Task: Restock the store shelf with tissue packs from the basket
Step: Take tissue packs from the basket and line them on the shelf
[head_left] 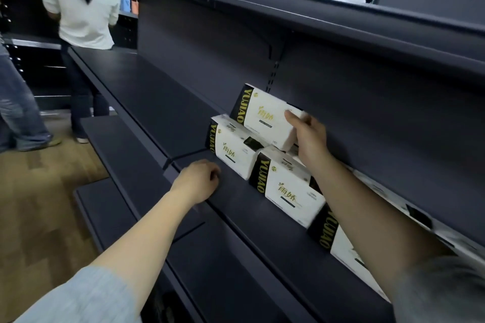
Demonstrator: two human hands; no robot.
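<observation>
Right hand (308, 136) curled round the near end of a tissue pack (265, 115), held tilted above the row of packs (286, 186) standing on the dark shelf (162, 102). Left hand (198, 181) loosely curled, holding nothing, resting on the shelf's front edge, just left of the nearest standing pack and well below the held one. Further packs lined up under the right forearm. Beyond the left hand, a person in a white top (81, 8).

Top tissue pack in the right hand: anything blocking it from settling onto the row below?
Nothing visible. The right hand holds the top tissue pack tilted over the packs on the shelf, the leftmost pack just beneath it.
</observation>
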